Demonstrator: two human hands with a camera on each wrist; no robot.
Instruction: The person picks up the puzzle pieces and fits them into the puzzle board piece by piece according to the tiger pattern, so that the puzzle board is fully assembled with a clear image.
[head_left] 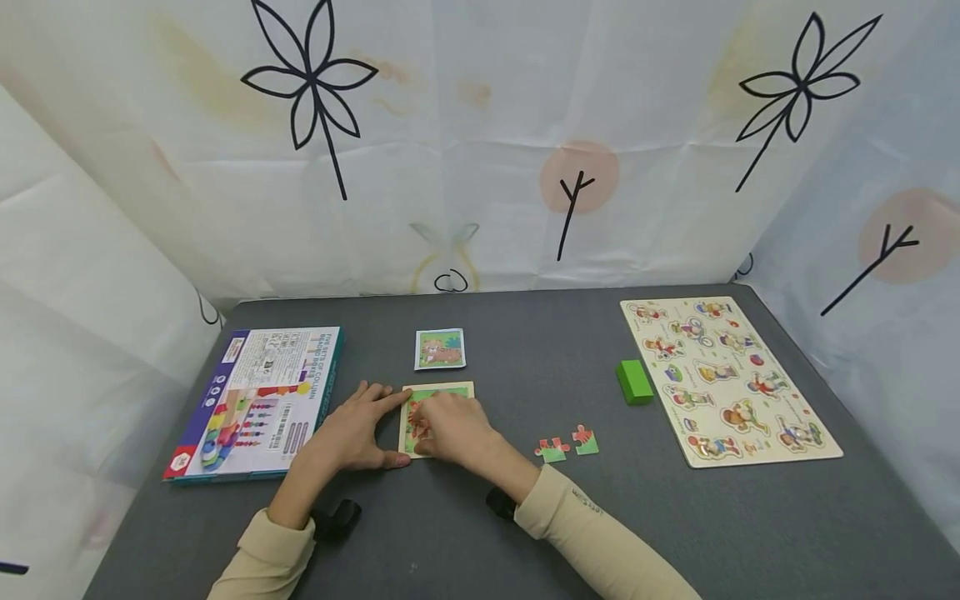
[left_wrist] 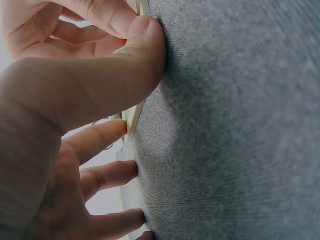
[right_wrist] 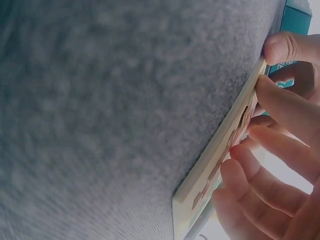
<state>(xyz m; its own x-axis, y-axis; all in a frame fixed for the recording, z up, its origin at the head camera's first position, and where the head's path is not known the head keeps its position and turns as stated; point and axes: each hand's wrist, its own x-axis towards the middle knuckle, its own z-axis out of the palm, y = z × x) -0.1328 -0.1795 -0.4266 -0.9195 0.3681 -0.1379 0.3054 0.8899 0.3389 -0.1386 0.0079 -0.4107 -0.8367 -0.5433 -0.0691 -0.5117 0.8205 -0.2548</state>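
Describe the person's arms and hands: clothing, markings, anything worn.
The left sleeve and right sleeve are beige; the right has dark lettering near its cuff, too small to read. A black device sits at each wrist. The left hand and right hand show no gloves or rings.

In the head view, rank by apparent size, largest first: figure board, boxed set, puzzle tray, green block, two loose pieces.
Figure board and boxed set: too alike to rank
Puzzle tray, partly covered
Green block
Left loose piece and right loose piece: look alike
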